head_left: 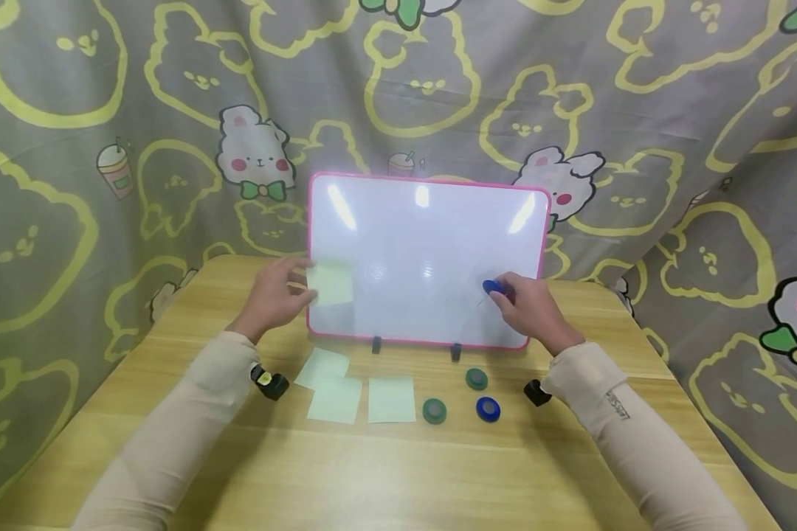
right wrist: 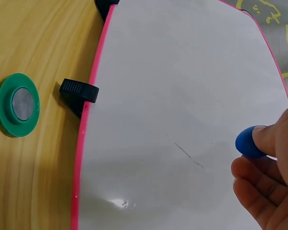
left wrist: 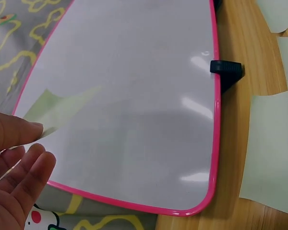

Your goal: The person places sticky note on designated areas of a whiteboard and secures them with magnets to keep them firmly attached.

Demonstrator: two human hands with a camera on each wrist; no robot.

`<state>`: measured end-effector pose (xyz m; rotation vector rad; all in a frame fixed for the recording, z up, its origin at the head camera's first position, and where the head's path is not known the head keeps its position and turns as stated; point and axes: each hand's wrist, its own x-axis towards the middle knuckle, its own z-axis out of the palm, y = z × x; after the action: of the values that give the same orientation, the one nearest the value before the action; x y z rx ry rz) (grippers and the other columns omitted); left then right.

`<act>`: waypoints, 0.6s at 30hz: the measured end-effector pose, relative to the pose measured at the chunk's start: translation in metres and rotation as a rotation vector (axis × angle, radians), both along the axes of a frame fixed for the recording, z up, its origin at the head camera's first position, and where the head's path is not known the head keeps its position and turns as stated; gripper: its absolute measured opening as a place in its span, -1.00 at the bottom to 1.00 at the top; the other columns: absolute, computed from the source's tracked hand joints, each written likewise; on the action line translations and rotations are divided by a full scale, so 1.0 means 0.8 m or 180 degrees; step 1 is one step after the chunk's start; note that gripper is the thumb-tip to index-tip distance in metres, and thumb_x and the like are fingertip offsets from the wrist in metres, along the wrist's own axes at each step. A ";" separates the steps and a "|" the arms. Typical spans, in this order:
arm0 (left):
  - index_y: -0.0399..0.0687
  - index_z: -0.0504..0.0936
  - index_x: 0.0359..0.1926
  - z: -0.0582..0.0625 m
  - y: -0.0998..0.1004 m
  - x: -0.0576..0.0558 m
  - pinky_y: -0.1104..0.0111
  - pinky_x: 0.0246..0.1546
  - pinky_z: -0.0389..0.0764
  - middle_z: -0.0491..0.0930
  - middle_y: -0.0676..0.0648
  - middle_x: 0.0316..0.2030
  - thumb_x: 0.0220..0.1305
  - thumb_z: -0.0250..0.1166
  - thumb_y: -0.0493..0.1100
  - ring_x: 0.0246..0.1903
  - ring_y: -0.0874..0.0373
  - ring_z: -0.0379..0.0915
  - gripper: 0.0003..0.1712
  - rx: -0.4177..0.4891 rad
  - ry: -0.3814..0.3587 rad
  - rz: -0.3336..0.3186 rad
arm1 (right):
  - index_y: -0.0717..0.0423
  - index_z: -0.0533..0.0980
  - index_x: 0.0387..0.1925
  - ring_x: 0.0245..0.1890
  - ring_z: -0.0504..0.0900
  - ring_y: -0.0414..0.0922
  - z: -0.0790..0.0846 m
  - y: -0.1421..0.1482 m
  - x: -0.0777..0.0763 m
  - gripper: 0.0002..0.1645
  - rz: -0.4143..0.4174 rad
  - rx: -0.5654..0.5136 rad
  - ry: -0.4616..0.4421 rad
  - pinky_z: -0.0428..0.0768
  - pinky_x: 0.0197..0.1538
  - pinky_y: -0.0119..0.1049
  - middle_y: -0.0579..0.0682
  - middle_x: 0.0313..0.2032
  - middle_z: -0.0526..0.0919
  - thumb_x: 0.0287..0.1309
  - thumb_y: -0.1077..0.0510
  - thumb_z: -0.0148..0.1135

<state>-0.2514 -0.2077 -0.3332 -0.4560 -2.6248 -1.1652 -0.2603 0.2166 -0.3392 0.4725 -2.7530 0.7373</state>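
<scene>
A whiteboard [head_left: 432, 243] with a pink frame stands upright on the table, held by black feet at its lower edge. At its left side my left hand [head_left: 277, 293] pinches a pale green paper sheet [head_left: 332, 284] by its left edge, in front of the board's face. In the left wrist view that sheet [left wrist: 62, 108] looks bent, held between thumb and fingers [left wrist: 26, 179]. Over the board's lower right my right hand [head_left: 528, 306] grips a round blue magnet [head_left: 493, 286] between thumb and fingers. The right wrist view shows this blue magnet [right wrist: 249, 143] close to the board.
Several loose pale green sheets [head_left: 392, 400] lie on the wooden table [head_left: 385, 479] before the board. To their right are two green magnets [head_left: 435, 411] and another blue magnet [head_left: 488, 409]. A patterned curtain [head_left: 425, 81] hangs behind. A thin dark line [right wrist: 188, 155] marks the board.
</scene>
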 end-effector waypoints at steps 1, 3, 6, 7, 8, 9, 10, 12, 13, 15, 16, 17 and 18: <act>-0.27 0.43 0.20 0.000 0.000 -0.001 0.09 -0.18 0.65 0.44 -0.26 0.06 0.16 0.32 -0.31 -0.10 -0.15 0.56 -0.44 -0.0002 -0.0007 -0.0005 | 0.28 0.55 -0.11 -0.42 0.53 0.00 0.001 -0.001 -0.001 -0.74 0.0000 0.0005 0.0019 0.61 -0.35 -0.15 0.13 -0.34 0.65 0.29 0.15 0.19; -0.27 0.43 0.20 0.001 0.001 -0.003 0.09 -0.17 0.65 0.44 -0.25 0.07 0.16 0.32 -0.30 -0.10 -0.15 0.55 -0.44 -0.0002 -0.0023 -0.0008 | 0.27 0.55 -0.13 -0.41 0.53 0.00 0.002 -0.004 -0.003 -0.75 0.0003 -0.0002 0.0040 0.60 -0.35 -0.15 0.13 -0.34 0.64 0.28 0.15 0.20; -0.27 0.43 0.19 0.002 0.002 -0.006 0.09 -0.18 0.65 0.44 -0.25 0.06 0.16 0.32 -0.30 -0.10 -0.15 0.55 -0.45 0.0001 -0.0053 0.0007 | 0.25 0.55 -0.15 -0.41 0.53 0.00 0.004 -0.009 -0.006 -0.77 0.0000 -0.0004 0.0060 0.60 -0.34 -0.14 0.11 -0.35 0.64 0.26 0.15 0.23; -0.27 0.42 0.20 0.002 0.002 -0.007 0.09 -0.19 0.65 0.44 -0.24 0.05 0.17 0.32 -0.30 -0.09 -0.15 0.55 -0.44 0.0005 -0.0068 0.0014 | 0.24 0.55 -0.16 -0.41 0.53 0.00 0.004 -0.011 -0.006 -0.77 -0.0002 -0.0002 0.0055 0.60 -0.34 -0.14 0.11 -0.35 0.64 0.26 0.14 0.23; -0.27 0.42 0.20 0.003 0.002 -0.008 0.09 -0.19 0.65 0.44 -0.24 0.04 0.17 0.32 -0.30 -0.09 -0.15 0.55 -0.44 0.0005 -0.0077 0.0026 | 0.23 0.55 -0.16 -0.41 0.53 0.00 0.005 -0.013 -0.007 -0.77 0.0001 0.0001 0.0055 0.60 -0.33 -0.14 0.11 -0.35 0.64 0.26 0.14 0.24; -0.26 0.42 0.20 0.003 0.003 -0.009 0.09 -0.19 0.65 0.45 -0.24 0.04 0.17 0.32 -0.30 -0.09 -0.15 0.54 -0.44 0.0010 -0.0086 0.0039 | 0.23 0.55 -0.18 -0.41 0.53 0.00 0.006 -0.014 -0.007 -0.78 0.0003 0.0010 0.0062 0.60 -0.34 -0.14 0.10 -0.36 0.64 0.25 0.14 0.24; -0.26 0.42 0.20 0.003 0.003 -0.010 0.09 -0.19 0.65 0.45 -0.24 0.03 0.17 0.31 -0.30 -0.09 -0.15 0.54 -0.44 0.0016 -0.0094 0.0047 | 0.22 0.55 -0.19 -0.41 0.53 0.00 0.006 -0.016 -0.008 -0.78 0.0000 0.0024 0.0066 0.60 -0.33 -0.14 0.10 -0.36 0.64 0.25 0.13 0.25; -0.26 0.42 0.20 0.004 0.004 -0.012 0.09 -0.18 0.65 0.45 -0.23 0.01 0.16 0.31 -0.31 -0.09 -0.15 0.53 -0.44 0.0025 -0.0098 0.0061 | 0.22 0.55 -0.20 -0.41 0.53 0.00 0.007 -0.019 -0.009 -0.78 0.0002 0.0029 0.0050 0.60 -0.33 -0.13 0.10 -0.36 0.64 0.24 0.13 0.26; -0.25 0.43 0.20 0.004 0.004 -0.013 0.09 -0.17 0.65 0.45 -0.23 0.00 0.16 0.32 -0.31 -0.09 -0.14 0.53 -0.44 0.0030 -0.0095 0.0066 | 0.23 0.54 -0.20 -0.40 0.53 0.00 0.007 -0.020 -0.009 -0.78 0.0008 0.0022 0.0028 0.60 -0.32 -0.13 0.10 -0.36 0.64 0.24 0.13 0.25; -0.26 0.43 0.19 0.005 0.005 -0.015 0.09 -0.16 0.64 0.46 -0.24 -0.02 0.15 0.32 -0.31 -0.10 -0.14 0.53 -0.44 0.0038 -0.0072 0.0060 | 0.22 0.54 -0.19 -0.40 0.53 0.00 0.008 -0.023 -0.011 -0.77 0.0002 0.0011 -0.0023 0.61 -0.31 -0.13 0.09 -0.35 0.64 0.24 0.12 0.26; -0.26 0.43 0.19 0.005 0.006 -0.016 0.09 -0.16 0.64 0.46 -0.24 -0.04 0.14 0.32 -0.31 -0.10 -0.14 0.52 -0.44 0.0039 -0.0068 0.0054 | 0.21 0.54 -0.19 -0.40 0.54 0.00 0.008 -0.025 -0.012 -0.77 -0.0010 0.0003 -0.0052 0.61 -0.30 -0.13 0.09 -0.35 0.64 0.24 0.11 0.26; -0.26 0.43 0.18 0.005 0.007 -0.017 0.10 -0.15 0.64 0.46 -0.24 -0.05 0.14 0.32 -0.31 -0.10 -0.13 0.52 -0.44 0.0037 -0.0063 0.0049 | 0.21 0.54 -0.19 -0.40 0.54 -0.01 0.008 -0.027 -0.013 -0.77 -0.0013 -0.0006 -0.0075 0.62 -0.30 -0.13 0.09 -0.35 0.64 0.24 0.11 0.26; -0.26 0.44 0.18 0.006 0.008 -0.018 0.10 -0.15 0.64 0.46 -0.24 -0.07 0.13 0.33 -0.31 -0.11 -0.13 0.52 -0.44 0.0043 -0.0055 0.0045 | 0.21 0.54 -0.19 -0.40 0.54 -0.01 0.009 -0.028 -0.014 -0.77 -0.0021 -0.0008 -0.0091 0.62 -0.30 -0.13 0.08 -0.36 0.64 0.24 0.11 0.27</act>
<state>-0.2657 -0.2017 -0.3285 -0.4262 -2.6289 -1.1869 -0.2718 0.1939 -0.3322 0.4556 -2.7782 0.7516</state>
